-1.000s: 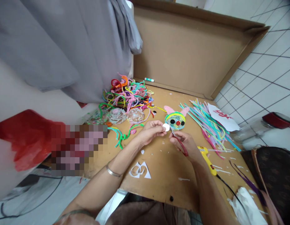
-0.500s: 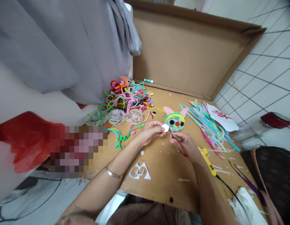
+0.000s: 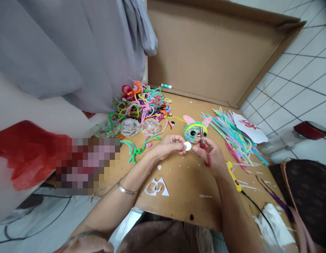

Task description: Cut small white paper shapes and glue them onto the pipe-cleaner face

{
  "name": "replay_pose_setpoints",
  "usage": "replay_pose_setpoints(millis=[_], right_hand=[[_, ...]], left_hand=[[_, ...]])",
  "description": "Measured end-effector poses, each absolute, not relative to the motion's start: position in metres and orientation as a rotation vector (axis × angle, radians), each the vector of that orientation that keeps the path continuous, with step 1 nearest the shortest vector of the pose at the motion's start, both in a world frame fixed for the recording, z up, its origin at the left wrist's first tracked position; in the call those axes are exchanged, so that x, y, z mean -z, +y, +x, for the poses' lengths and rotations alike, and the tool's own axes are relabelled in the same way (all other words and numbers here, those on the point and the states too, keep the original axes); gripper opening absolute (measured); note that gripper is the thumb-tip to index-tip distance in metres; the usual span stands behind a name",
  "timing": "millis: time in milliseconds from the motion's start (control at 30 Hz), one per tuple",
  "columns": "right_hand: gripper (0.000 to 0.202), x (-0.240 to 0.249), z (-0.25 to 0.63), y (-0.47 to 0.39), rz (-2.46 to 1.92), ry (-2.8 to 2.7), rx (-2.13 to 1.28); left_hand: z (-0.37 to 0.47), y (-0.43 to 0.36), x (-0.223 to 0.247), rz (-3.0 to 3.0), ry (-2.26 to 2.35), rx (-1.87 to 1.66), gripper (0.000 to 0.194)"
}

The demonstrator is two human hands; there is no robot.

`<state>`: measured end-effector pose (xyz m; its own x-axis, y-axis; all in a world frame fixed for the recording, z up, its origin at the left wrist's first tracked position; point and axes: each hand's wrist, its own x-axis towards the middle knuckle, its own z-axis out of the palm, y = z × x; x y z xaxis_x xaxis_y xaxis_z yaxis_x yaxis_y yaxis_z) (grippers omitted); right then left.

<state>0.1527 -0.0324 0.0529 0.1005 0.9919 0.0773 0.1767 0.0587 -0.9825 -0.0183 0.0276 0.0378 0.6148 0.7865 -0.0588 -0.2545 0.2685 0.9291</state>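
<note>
Head view gives me, from my distant seat, two bare hands working above the brown table [image 3: 178, 175]. With the left hand [image 3: 171, 146] I hold a white paper disc [image 3: 188, 146]; the thumb and fingertips are pinched narrow on its left edge, and most of the disc sticks out toward the right. With the right hand [image 3: 214, 156] I hold a pair of scissors [image 3: 203, 144] by its red handles, the fingers curled around them. The blades point upward and away from the body; they are just beside the disc, apart from it. Whether the blades are fully closed, I cannot tell exactly.

Behind the hands lies a round animal face [image 3: 192, 138] with pink ears and black eyes; the scissors cover a part of its red nose. Nearer to the body, between the two forearms, lie white paper scraps [image 3: 164, 187] with curved cuts in them. To the left there is a tangled heap of colourful fuzzy stems [image 3: 144, 103], and to the right a bundle of straight stems [image 3: 228, 135], touching a white sheet [image 3: 251, 127] with red print. A yellow glue gun [image 3: 234, 177] lies beside the right forearm.
</note>
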Motion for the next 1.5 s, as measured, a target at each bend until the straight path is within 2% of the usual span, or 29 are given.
replay_pose_setpoints(millis=[167,367,567,633,1067,1300,1500], right_hand=[[0.046,-0.055,0.151,-0.034,-1.311,-1.277,-1.063],[0.041,-0.058,0.148,-0.036,-1.351,-1.32,-1.111],[0.033,-0.054,0.147,-0.033,-1.271,-1.14,-0.848],[0.034,-0.053,0.147,-0.032,-1.25,-1.089,-0.827],[0.04,-0.057,0.147,-0.033,-1.221,-1.048,-0.947],[0.042,-0.054,0.144,-0.035,-1.251,-1.357,-1.15],[0.039,-0.046,0.134,-0.036,-1.239,-1.484,-1.14]], left_hand=[[-0.017,0.024,-0.038,1.305,0.6,-0.624,0.005],[-0.014,0.023,-0.034,1.369,0.583,-0.56,0.007],[-0.007,0.022,-0.033,0.978,0.523,-0.819,0.043],[-0.003,0.019,-0.031,0.891,0.517,-0.873,0.048],[0.011,0.003,-0.025,0.959,0.643,-0.954,0.033],[0.003,0.017,-0.034,0.7,0.629,-1.158,0.024],[0.0,0.02,-0.036,0.592,0.598,-1.152,0.022]])
